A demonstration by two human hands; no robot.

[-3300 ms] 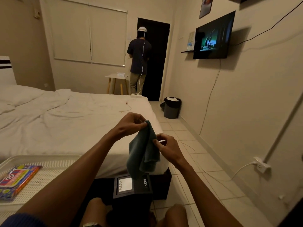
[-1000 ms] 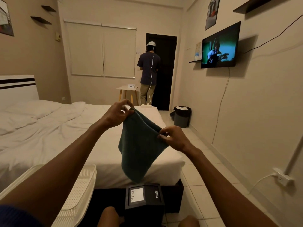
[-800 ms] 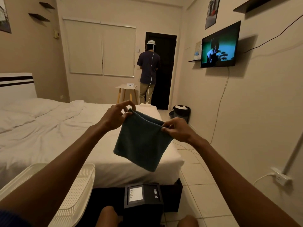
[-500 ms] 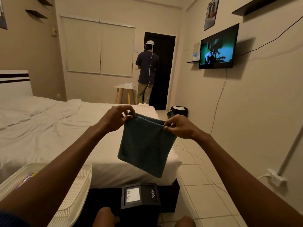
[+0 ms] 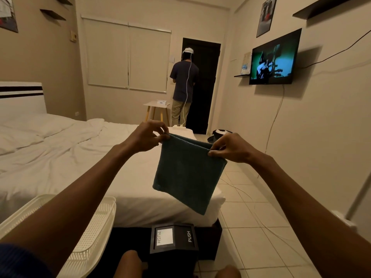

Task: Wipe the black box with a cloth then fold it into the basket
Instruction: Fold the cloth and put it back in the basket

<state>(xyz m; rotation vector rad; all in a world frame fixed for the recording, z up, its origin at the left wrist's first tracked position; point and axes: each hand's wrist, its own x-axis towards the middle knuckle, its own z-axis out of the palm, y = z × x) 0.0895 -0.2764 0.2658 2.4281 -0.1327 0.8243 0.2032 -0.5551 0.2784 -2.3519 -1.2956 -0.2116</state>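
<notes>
A dark teal cloth (image 5: 187, 174) hangs in the air in front of me, folded double into a rough square. My left hand (image 5: 147, 137) pinches its top left corner and my right hand (image 5: 228, 148) pinches its top right corner. Below it, between my knees, stands the black box (image 5: 173, 240) with a swing lid marked "PUSH". The white perforated basket (image 5: 94, 227) sits at the lower left, partly hidden by my left forearm.
A bed with white sheets (image 5: 60, 153) fills the left and middle. A person (image 5: 184, 85) stands with their back to me by the dark door. A television (image 5: 274, 59) hangs on the right wall. White cables (image 5: 247, 199) trail over the tiled floor, and a dark bin (image 5: 217, 135) stands by the wall.
The cloth went from a loose bunch to a flat folded square held by its two top corners. My hands have moved apart and the cloth hangs straighter than half a second ago.
</notes>
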